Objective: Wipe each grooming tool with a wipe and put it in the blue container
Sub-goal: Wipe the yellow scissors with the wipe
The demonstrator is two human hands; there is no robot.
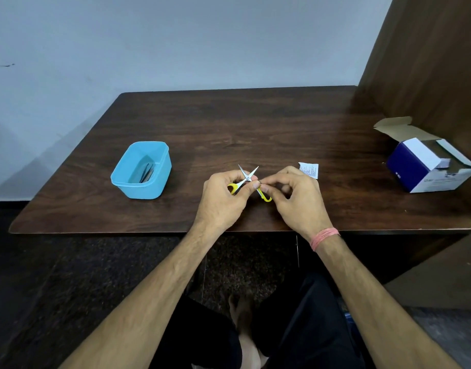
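Yellow-handled scissors [248,182] pinched between both hands [258,194] over counter [255,123], blades splayed, pointing away. Blue container [142,170] off to the left, nearer left hand [223,201].

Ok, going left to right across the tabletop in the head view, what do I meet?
blue container → left hand → yellow-handled scissors, blades open, held by both → right hand → white sachet → open blue-and-white box.
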